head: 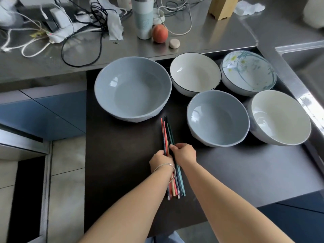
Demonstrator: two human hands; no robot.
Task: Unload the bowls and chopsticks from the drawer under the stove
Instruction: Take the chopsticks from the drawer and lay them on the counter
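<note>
The dark drawer (114,155) is pulled out under the steel counter. Inside stand a large blue-grey bowl (133,88), a white bowl with a dark rim (195,73), a flower-patterned bowl (249,71), a smaller blue-grey bowl (218,118) and a tilted white bowl (280,118). A bundle of coloured chopsticks (167,132) lies lengthwise on the drawer floor. My left hand (160,160), with a silver bangle on the wrist, and my right hand (184,152) both close around the bundle's middle from either side.
The steel counter (201,41) behind holds tangled cables (70,32), cloth scraps, a pale tumbler (142,16), a peach (159,33), a small round lid (174,43) and a wooden block (222,7). A sink rim (301,95) runs along the right. Tiled floor lies at the left.
</note>
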